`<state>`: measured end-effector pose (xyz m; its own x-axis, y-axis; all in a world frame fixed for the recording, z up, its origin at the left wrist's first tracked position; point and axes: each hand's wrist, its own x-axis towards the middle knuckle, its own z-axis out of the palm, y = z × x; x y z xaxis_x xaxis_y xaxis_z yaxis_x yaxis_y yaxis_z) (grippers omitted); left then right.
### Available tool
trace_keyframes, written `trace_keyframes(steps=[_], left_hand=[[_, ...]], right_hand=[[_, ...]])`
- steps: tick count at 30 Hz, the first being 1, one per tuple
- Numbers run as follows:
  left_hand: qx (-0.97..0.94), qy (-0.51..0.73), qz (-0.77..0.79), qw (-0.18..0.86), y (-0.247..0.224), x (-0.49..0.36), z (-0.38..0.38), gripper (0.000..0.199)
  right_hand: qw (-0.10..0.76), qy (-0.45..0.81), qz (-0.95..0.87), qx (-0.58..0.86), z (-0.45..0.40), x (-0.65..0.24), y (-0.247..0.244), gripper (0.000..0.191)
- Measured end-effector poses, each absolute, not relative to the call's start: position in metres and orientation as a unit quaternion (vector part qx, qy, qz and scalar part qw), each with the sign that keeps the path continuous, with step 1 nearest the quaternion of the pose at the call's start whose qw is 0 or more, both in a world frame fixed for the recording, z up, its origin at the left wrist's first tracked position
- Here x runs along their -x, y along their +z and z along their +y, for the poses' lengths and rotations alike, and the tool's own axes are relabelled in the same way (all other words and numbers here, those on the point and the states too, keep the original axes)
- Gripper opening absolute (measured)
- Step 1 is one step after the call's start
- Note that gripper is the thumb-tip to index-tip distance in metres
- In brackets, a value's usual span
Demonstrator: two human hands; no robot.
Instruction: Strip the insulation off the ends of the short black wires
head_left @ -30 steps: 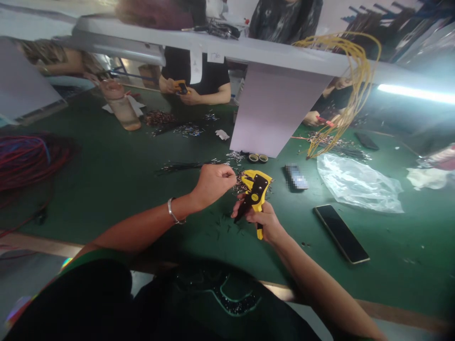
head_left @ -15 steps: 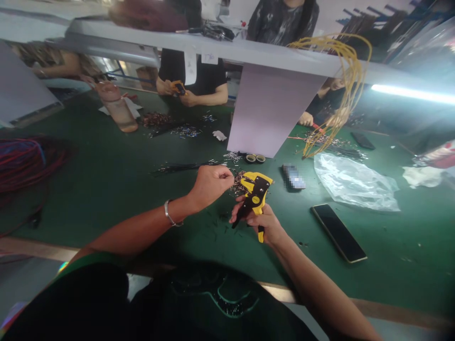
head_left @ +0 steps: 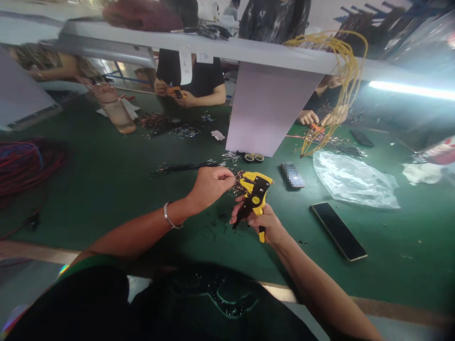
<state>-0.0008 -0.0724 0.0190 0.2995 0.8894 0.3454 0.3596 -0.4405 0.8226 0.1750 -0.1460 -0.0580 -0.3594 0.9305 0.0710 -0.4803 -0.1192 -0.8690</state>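
My right hand (head_left: 265, 222) is wrapped round the handles of a yellow and black hand tool (head_left: 255, 192), whose jaws point up and to the left. Just left of the jaws, my left hand (head_left: 213, 187) is closed in a pinch; whatever lies between its fingertips is too small to make out. Behind the tool lies a pile of small copper-coloured pieces (head_left: 237, 183), partly covered by the jaws. Thin black wires (head_left: 192, 166) with bright ends lie beyond my left hand. Two small dark rolls (head_left: 254, 157) rest behind the pile.
A black phone (head_left: 338, 231) and a clear plastic bag (head_left: 355, 180) lie at the right. A bottle (head_left: 119, 113) and red and blue cable coils (head_left: 24, 163) are at the left. Yellow wires (head_left: 346, 71) hang from the shelf (head_left: 270, 53). Other people's hands work across the table.
The view has shifted slightly. My hands and the tool keep almost the same pose. Across the table, a person's hand at the right has moved closer to a red tool.
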Motion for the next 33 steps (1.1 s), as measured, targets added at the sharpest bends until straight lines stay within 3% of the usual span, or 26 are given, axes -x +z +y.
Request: trace_keyframes(steps=[17,25,33], left_hand=[[-0.732,0.393,0.42,0.365,-0.002,-0.006,-0.076,0.016],[-0.73,0.385,0.411,0.388,-0.005,-0.011,-0.084,0.02],[-0.767,0.418,0.394,0.284,-0.007,-0.012,-0.086,0.022]], right_hand=[[0.527,0.661,-0.429,0.319,-0.146,-0.176,-0.056,0.055],[0.555,0.575,-0.455,0.392,-0.148,-0.172,-0.055,0.049],[0.577,0.547,-0.448,0.41,-0.149,-0.174,-0.057,0.049]])
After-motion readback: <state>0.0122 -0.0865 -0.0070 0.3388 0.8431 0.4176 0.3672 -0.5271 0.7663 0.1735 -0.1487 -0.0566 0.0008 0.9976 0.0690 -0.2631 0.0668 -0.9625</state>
